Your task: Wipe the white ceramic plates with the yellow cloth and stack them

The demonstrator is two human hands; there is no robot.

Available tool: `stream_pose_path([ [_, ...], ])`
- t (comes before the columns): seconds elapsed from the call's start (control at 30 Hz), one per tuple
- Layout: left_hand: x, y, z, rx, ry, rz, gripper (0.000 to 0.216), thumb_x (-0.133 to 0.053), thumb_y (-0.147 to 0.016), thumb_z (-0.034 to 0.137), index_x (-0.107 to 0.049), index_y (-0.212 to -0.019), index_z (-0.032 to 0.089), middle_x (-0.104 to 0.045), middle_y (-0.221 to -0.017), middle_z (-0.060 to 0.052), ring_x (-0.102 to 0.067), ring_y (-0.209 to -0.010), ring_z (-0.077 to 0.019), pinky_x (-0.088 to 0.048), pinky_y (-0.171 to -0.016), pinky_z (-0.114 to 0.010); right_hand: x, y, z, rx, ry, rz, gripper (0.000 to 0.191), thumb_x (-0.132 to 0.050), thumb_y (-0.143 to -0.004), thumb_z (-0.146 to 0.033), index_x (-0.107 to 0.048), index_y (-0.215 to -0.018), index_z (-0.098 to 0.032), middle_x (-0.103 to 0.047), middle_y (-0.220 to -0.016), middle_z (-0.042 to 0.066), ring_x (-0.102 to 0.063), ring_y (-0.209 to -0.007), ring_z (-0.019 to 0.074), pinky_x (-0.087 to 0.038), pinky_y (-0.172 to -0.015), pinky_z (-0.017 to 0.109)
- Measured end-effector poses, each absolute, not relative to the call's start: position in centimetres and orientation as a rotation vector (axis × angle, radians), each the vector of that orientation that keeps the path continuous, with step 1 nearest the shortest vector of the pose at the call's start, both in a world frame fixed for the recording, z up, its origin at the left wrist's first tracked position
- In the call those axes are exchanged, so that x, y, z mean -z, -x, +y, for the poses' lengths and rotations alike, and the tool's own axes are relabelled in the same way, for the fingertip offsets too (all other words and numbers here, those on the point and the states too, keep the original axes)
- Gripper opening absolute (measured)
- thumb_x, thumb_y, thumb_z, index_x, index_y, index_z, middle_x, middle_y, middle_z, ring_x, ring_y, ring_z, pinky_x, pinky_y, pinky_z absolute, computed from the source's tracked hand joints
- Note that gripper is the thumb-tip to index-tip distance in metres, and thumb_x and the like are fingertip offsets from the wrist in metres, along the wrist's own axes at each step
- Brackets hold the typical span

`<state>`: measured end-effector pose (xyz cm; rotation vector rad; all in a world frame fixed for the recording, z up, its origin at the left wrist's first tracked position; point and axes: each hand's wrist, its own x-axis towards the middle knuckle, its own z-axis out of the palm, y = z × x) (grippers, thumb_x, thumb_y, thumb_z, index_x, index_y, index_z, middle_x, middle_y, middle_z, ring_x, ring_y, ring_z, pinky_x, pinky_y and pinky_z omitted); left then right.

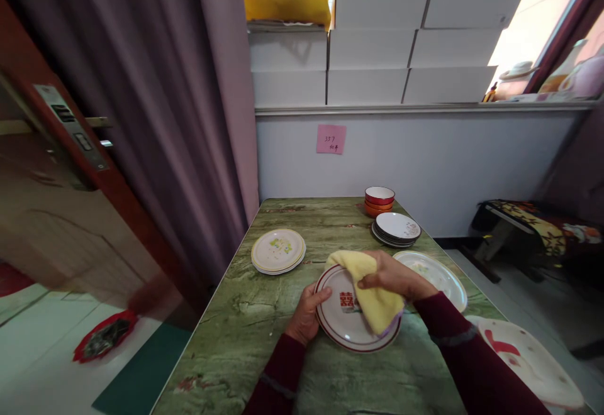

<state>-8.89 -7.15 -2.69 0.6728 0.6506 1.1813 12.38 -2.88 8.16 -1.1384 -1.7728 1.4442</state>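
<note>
My left hand [306, 315] grips the left rim of a white plate [337, 320] with dark red rings and a red character in its middle, thumb on top. A yellow cloth [380, 305] is bunched in my right hand [389, 275], which presses it on the plate's upper right part. The cloth covers much of that side and drapes over the rim. The plate is held over the green wood-patterned table [245, 346]. Whether its underside touches the table is hidden.
Left stand stacked yellow-rimmed plates [278, 251]. At the back right are stacked bowls [379, 198] and dark-edged plates [397, 226]. An oval plate [446, 276] and a larger plate with a red design [533, 358] lie along the right edge. A door [108, 214] stands left.
</note>
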Motion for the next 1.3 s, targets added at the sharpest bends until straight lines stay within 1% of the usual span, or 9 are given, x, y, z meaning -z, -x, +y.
stream_pose_path([
  [0.2, 3.5, 8.3, -7.2, -1.287, -0.527, 0.772, 0.022, -0.079, -0.074, 0.023, -0.072, -0.092, 0.012, -0.078, -0.086, -0.012, -0.074, -0.080, -0.0290, -0.053, -0.094, -0.052, -7.8, -11.5, -2.2, -1.516, 1.096, -1.643, 0.036, -0.078, -0.054, -0.020, -0.070, -0.089, -0.017, -0.071, -0.074, 0.000, -0.062, -0.063, 0.0178, -0.049, -0.057, 0.026],
  [0.37, 3.6, 8.4, -6.0, -1.413, -0.307, 0.637, 0.025, -0.069, -0.082, 0.021, -0.072, -0.105, 0.010, -0.078, -0.100, -0.015, -0.070, -0.105, -0.0318, -0.045, -0.107, -0.052, -5.1, -10.8, -2.9, -1.644, 1.010, -1.189, 0.054, -0.081, -0.057, -0.027, -0.066, -0.108, -0.018, -0.075, -0.084, 0.003, -0.069, -0.070, 0.0236, -0.056, -0.066, 0.037],
  [0.5, 4.4, 8.9, -5.1, -1.419, -0.194, 0.404, 0.039, -0.051, -0.095, 0.034, -0.067, -0.123, 0.013, -0.072, -0.120, -0.015, -0.057, -0.128, -0.0304, -0.031, -0.118, -0.051, -0.8, -6.7, -5.2, -1.607, 0.950, -0.776, 0.059, -0.085, -0.055, -0.028, -0.064, -0.109, -0.017, -0.077, -0.092, 0.007, -0.073, -0.078, 0.0268, -0.059, -0.074, 0.042],
  [0.63, 5.2, 8.6, -5.3, -1.370, -0.227, 0.293, 0.051, -0.045, -0.097, 0.047, -0.063, -0.130, 0.012, -0.064, -0.132, -0.015, -0.047, -0.136, -0.0305, -0.025, -0.121, -0.049, 2.1, -1.9, -7.3, -1.392, 0.936, -0.418, 0.060, -0.087, -0.056, -0.035, -0.062, -0.108, -0.018, -0.076, -0.094, 0.007, -0.073, -0.080, 0.0263, -0.060, -0.074, 0.041],
  [0.7, 5.1, 8.4, -5.6, -1.347, -0.243, 0.297, 0.051, -0.045, -0.097, 0.045, -0.060, -0.134, 0.012, -0.063, -0.134, -0.014, -0.047, -0.137, -0.0300, -0.024, -0.121, -0.049, 2.2, -1.4, -7.4, -1.359, 0.948, -0.367, 0.059, -0.087, -0.055, -0.034, -0.061, -0.107, -0.018, -0.076, -0.091, 0.006, -0.072, -0.078, 0.0259, -0.060, -0.073, 0.041],
  [0.8, 4.4, 8.4, -5.7, -1.365, -0.270, 0.292, 0.047, -0.044, -0.098, 0.035, -0.055, -0.139, 0.015, -0.065, -0.131, -0.012, -0.048, -0.136, -0.0269, -0.022, -0.122, -0.048, 1.3, -3.8, -6.3, -1.387, 0.997, -0.405, 0.050, -0.084, -0.054, -0.031, -0.064, -0.097, -0.017, -0.075, -0.083, 0.005, -0.071, -0.072, 0.0263, -0.059, -0.070, 0.042],
  [0.93, 3.9, 9.1, -5.4, -1.376, -0.282, 0.196, 0.043, -0.042, -0.099, 0.036, -0.060, -0.135, 0.019, -0.068, -0.127, -0.009, -0.048, -0.136, -0.0245, -0.020, -0.123, -0.045, -0.9, -9.2, -4.3, -1.483, 1.115, -0.698, 0.041, -0.076, -0.054, -0.028, -0.065, -0.093, -0.017, -0.073, -0.076, 0.005, -0.070, -0.069, 0.0271, -0.057, -0.067, 0.041],
  [1.1, 4.1, 9.5, -5.9, -1.117, -0.311, 0.278, 0.040, -0.044, -0.098, 0.030, -0.068, -0.123, 0.011, -0.073, -0.116, -0.014, -0.052, -0.132, -0.0281, -0.021, -0.121, -0.048, -4.8, -12.6, -3.0, -1.611, 1.209, -1.198, 0.036, -0.071, -0.054, -0.022, -0.063, -0.089, -0.017, -0.071, -0.071, 0.002, -0.066, -0.062, 0.0230, -0.052, -0.059, 0.034],
  [1.3, 3.3, 9.6, -6.8, -1.088, -0.358, 0.249, 0.046, -0.042, -0.097, 0.036, -0.067, -0.125, 0.010, -0.070, -0.122, -0.015, -0.052, -0.132, -0.0302, -0.021, -0.121, -0.050, -6.7, -12.4, -2.1, -1.731, 1.190, -1.226, 0.036, -0.071, -0.052, -0.019, -0.064, -0.087, -0.017, -0.071, -0.068, 0.001, -0.066, -0.060, 0.0213, -0.052, -0.060, 0.032],
])
